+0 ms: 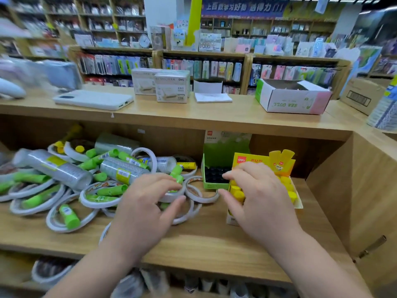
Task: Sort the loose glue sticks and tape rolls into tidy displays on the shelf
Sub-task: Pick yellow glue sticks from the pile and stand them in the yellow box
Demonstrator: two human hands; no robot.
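Glue sticks and tape rolls are heaped at shelf left and centre | left hand is spread loosely above rolls, nothing held | right hand half-curled, empty, over yellow box | sticks judged light, stiff, slick: best pinched mid-barrel | rolls best taken by rim

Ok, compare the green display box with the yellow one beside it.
The green box shows black caps; the yellow box shows yellow caps. The green box sits left, further back; the yellow box reaches nearer the shelf edge. Both stand open, side by side on the shelf.
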